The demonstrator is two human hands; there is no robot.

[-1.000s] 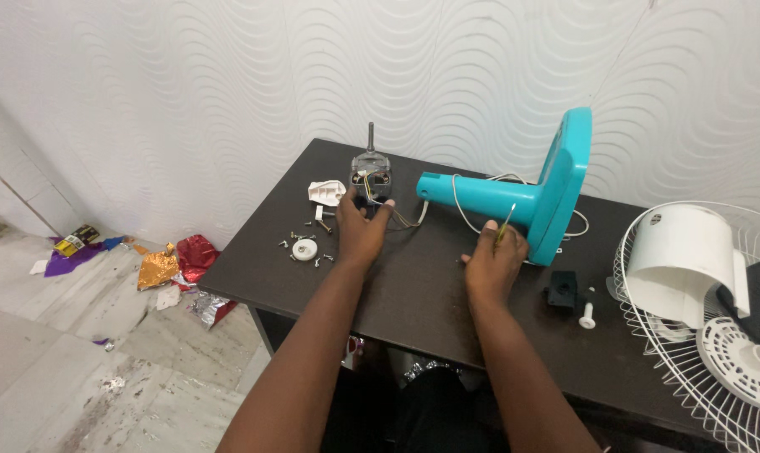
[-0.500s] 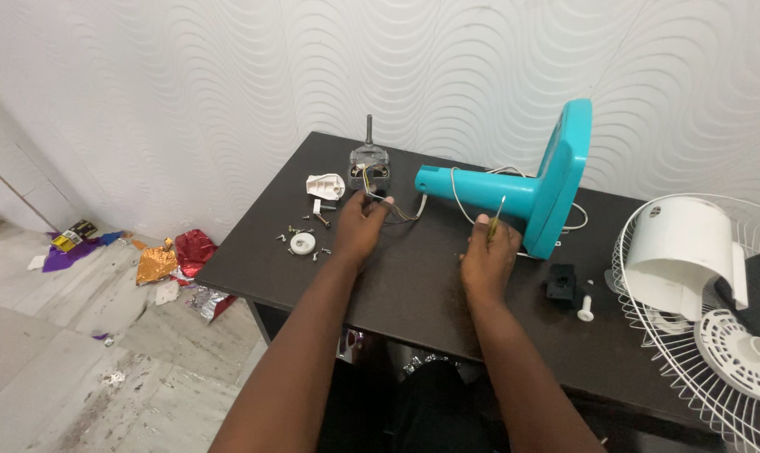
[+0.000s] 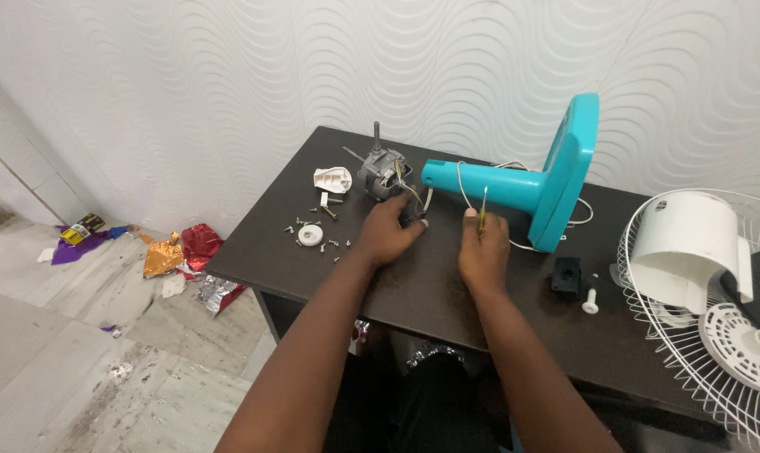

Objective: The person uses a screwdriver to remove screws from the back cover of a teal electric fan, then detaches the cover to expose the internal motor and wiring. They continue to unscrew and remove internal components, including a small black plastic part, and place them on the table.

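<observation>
The small grey fan motor (image 3: 383,174) looked like dull bare metal. The turquoise fan stand (image 3: 538,180) was smooth, glossy plastic. The dark brown table top (image 3: 430,285) had a matt, wood-like finish. The white fan guard (image 3: 715,361) was thin coated wire. Crumpled wrappers (image 3: 183,260) on the floor shone like foil.

The fan motor (image 3: 384,174) now lies tipped over, no longer upright. The left hand (image 3: 388,233) has shifted right to the wires (image 3: 415,200) beside it, and the right hand (image 3: 483,252) with the screwdriver (image 3: 482,210) has moved closer to it.
</observation>
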